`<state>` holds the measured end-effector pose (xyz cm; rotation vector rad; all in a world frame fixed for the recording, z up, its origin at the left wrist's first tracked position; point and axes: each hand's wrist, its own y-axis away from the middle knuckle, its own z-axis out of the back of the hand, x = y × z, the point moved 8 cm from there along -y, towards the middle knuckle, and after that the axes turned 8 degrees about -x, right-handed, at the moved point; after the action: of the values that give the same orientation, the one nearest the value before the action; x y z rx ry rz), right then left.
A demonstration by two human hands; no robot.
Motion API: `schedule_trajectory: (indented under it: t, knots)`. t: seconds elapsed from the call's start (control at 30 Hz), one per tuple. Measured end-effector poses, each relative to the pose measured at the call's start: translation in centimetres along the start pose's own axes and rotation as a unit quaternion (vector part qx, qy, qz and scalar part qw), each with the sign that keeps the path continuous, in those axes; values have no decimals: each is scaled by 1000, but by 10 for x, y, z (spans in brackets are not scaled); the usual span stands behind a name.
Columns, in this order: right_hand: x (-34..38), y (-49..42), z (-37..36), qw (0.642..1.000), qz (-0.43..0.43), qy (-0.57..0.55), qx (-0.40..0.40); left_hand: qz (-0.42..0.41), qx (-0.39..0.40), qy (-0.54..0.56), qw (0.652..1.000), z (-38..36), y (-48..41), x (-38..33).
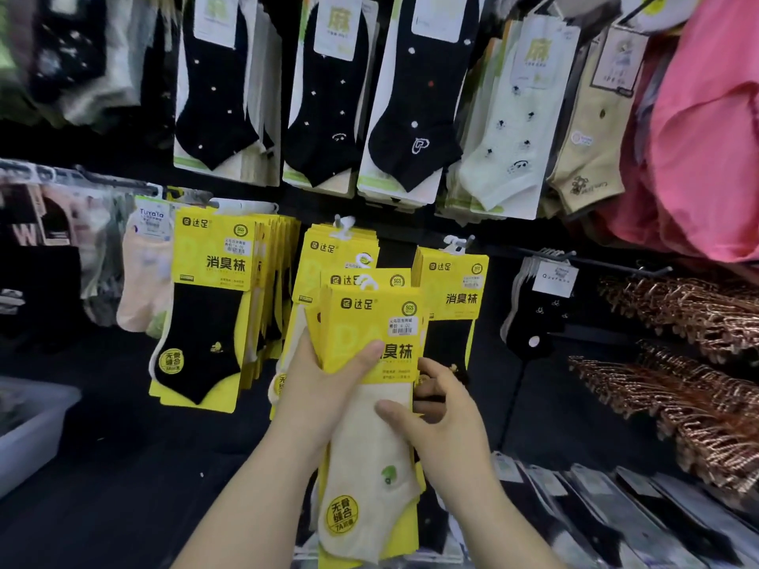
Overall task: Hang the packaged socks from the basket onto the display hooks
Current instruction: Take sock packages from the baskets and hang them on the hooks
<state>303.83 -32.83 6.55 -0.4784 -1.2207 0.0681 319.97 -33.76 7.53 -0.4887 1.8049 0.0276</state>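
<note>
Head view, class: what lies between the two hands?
The stack of yellow-carded cream sock packs, gripped by left hand and right hand; the head view shows it.

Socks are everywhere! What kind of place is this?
Most likely a shop's sock display: packaged socks hang in rows on display hooks, the yellow sock pack gripped by left hand and right hand bears a price sticker, and copper hangers are stacked at right.
</note>
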Motion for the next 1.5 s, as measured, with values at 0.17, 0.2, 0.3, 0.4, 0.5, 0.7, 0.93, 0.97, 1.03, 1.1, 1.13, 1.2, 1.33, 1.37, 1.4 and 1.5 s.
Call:
schedule_trajectory:
  t: [0.17, 0.2, 0.3, 0.4, 0.5, 0.7, 0.93, 0.97, 1.03, 1.1, 1.13, 1.2, 1.33, 1.37, 1.4, 1.5]
  knots:
    - [2, 0, 3, 997, 5, -73, -9, 12, 48, 16, 999, 5, 2, 2]
    - [1, -1, 6, 995, -3, -94, -11, 16, 57, 26, 998, 7, 3, 3]
    - [-2, -1, 1, 989, -34, -144, 27, 13, 55, 41, 998, 20, 4, 7]
    - [-5, -2, -4, 986, -33, -153, 51, 27, 18, 48, 998, 34, -1, 15]
    - [-2, -13, 11, 988, -3, -157, -6, 24, -27, 23, 999, 45, -8, 16]
    - [-4, -49, 66, 986, -7, -120, -118, 0, -35, -38, 999, 46, -13, 13]
    - [-10, -66, 69, 988, -46, -113, -97, -5, -27, -40, 999, 34, -12, 17]
    - [-11, -64, 71, 988, -40, -112, -98, -3, -30, -39, 999, 33, -13, 18]
    - [-11, -60, 72, 988, -21, -129, -80, -1, -32, -32, 999, 30, -13, 21]
    - [-11, -56, 66, 986, -5, -162, -31, -5, -23, -31, 999, 25, -11, 22]
    - [-11, -54, 61, 986, -2, -168, -1, -8, -20, -34, 999, 22, -10, 23]
    - [-11, -49, 49, 987, 3, -151, 54, -10, -18, -39, 999, 18, -7, 23]
    - [-2, -45, 43, 986, 8, -140, 85, -12, -21, -48, 999, 17, -4, 25]
    - [1, -47, 45, 987, 11, -138, 77, -10, -24, -46, 999, 18, -4, 26]
    - [5, -48, 48, 988, 13, -139, 65, -9, -28, -46, 999, 19, -4, 26]
    - [12, -52, 55, 986, -1, -156, 55, -19, -32, -62, 997, 20, -6, 25]
